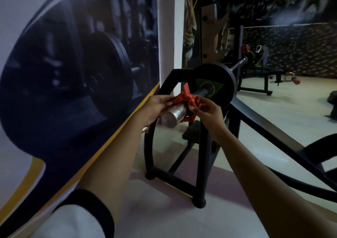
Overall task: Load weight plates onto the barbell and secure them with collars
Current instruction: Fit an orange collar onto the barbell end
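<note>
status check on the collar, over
Left hand and right hand both pinch collar. Collar round bar end, short of plate. Bare bar between, nothing blocking.

The orange clamp collar (187,102) sits around the barbell sleeve (172,115), pinched between the left hand (155,108) and the right hand (209,113), with one tab sticking up above the grip. On the near side of the grip, the sleeve's bare, shiny steel end juts out. Just beyond the grip, across a short bare stretch of sleeve, a black weight plate (224,77) with a green label stands upright on the sleeve. Far past it along the barbell, a second red collar (245,48) shows at the other end.
</note>
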A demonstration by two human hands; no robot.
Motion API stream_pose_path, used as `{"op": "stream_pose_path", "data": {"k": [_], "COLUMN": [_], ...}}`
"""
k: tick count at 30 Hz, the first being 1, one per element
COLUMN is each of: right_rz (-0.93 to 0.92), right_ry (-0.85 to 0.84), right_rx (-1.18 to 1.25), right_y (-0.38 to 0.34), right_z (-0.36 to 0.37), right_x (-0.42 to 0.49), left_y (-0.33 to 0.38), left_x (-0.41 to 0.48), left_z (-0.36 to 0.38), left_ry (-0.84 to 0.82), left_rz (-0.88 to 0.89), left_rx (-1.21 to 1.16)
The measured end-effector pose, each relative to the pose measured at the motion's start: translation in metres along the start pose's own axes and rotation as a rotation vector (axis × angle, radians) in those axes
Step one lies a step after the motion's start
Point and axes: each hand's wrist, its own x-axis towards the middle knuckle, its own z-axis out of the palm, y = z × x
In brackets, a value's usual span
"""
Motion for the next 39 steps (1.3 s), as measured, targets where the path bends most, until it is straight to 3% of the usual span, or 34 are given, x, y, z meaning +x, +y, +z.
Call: {"op": "stream_pose_path", "data": {"k": [4, 14, 19, 23, 28, 34, 39], "right_rz": [0.025, 0.168, 0.169, 0.182, 0.311, 0.293, 0.246], "right_ry": [0.066, 0.255, 0.415, 0.424, 0.489, 0.636, 0.821], "right_rx": [0.012, -0.044, -0.154, -0.148, -0.445, -0.728, -0.460], "right_y": [0.018, 0.058, 0.069, 0.062, 0.038, 0.033, 0.035], "right_z": [-0.014, -0.046, -0.047, -0.037, -0.013, -0.002, -0.008], "right_x": [0.036, 0.136, 0.150, 0.147, 0.166, 0.176, 0.175], "left_y": [-0.007, -0.033, -0.047, -0.060, -0.068, -0.076, -0.068], "left_x": [0.057, 0.182, 0.215, 0.224, 0.236, 0.241, 0.236], "left_z": [0.004, 0.034, 0.036, 0.027, 0.022, 0.021, 0.027], "left_ry": [-0.101, -0.169, -0.185, -0.268, -0.291, -0.334, -0.285], "left_rz": [-0.010, 0.098, 0.129, 0.161, 0.157, 0.259, 0.355], "left_rx": [0.101, 0.200, 0.139, 0.076, 0.060, 0.137, 0.263]}}
